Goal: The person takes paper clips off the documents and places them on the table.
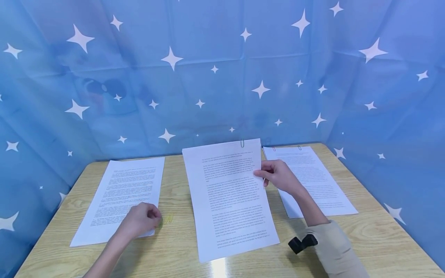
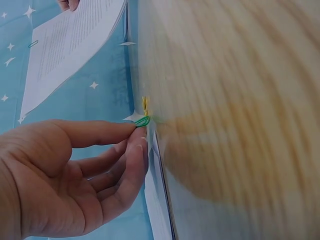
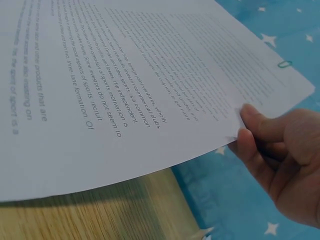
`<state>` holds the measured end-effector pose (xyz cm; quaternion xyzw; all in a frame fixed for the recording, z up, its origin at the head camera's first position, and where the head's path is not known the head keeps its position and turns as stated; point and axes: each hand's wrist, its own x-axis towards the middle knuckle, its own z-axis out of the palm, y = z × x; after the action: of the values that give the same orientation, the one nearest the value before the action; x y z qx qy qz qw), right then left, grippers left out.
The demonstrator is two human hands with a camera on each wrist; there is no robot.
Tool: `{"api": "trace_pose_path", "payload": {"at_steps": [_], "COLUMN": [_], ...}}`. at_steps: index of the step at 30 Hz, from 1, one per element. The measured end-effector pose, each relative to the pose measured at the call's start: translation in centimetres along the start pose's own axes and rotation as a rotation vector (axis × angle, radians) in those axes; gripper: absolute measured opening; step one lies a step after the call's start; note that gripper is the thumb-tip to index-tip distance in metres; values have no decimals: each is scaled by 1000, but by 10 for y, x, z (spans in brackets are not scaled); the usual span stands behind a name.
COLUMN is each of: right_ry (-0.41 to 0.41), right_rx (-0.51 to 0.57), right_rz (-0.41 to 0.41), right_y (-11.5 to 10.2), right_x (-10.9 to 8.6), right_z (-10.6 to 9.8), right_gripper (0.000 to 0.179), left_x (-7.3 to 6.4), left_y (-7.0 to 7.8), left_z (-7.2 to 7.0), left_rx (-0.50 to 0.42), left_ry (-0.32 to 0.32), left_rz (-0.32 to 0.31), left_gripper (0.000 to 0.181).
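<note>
My right hand [image 1: 278, 175] pinches the right edge of a few printed sheets [image 1: 229, 200] between thumb and fingers and holds them up, tilted, over the middle of the table. A green paper clip [image 1: 242, 143] sits on their top edge, toward the right corner; the right wrist view shows the same clip [image 3: 285, 64]. Low over the table, beside the left paper stack [image 1: 128, 193], my left hand [image 1: 140, 220] pinches another green paper clip [image 2: 143, 121] between thumb and fingertips. Close by lie yellow paper clips [image 1: 169, 219], also seen just past the fingertips in the left wrist view.
Behind my right hand lies a second printed stack [image 1: 313, 185] with a pink clip [image 1: 274, 149] and a dark clip [image 1: 299, 147] on its top edge. The wooden table [image 1: 382, 247] ends against a blue star-patterned curtain [image 1: 215, 92]. A black device [image 1: 302, 243] is at my right wrist.
</note>
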<state>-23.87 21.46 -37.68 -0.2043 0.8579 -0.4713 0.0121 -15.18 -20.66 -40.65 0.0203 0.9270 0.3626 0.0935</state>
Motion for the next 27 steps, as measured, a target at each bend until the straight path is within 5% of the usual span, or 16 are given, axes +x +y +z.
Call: {"api": "trace_pose_path", "payload": {"at_steps": [16,27], "right_ry": [-6,3], "right_rx": [25,19], "right_rz": [-13,-22], "right_y": [9,11], "right_x": [1,2], "right_z": [-1,2], "right_gripper": [27,34], "left_x": [1,8], "left_y": [-1,22], "left_z": [-10,-12], "left_rx": [-15,-77], "left_ry": [7,71], "left_rz": [36,182], "left_gripper": [7,11]}}
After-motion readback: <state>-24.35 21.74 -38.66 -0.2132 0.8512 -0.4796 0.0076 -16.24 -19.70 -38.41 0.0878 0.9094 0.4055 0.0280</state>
